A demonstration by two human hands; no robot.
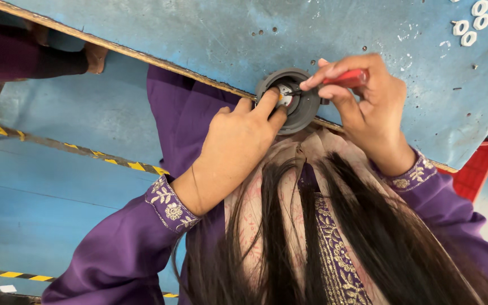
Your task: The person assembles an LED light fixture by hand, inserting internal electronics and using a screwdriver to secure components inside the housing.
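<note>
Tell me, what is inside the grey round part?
Inside the grey round part a white and orange piece shows, with the screwdriver tip on it. The left hand covers the rest.

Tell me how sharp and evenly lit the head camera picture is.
Head view: even, soft light, no glare; the left hand, right hand and grey round part look sharp; hair at the bottom is slightly soft; the blue table edge runs tilted.
</note>
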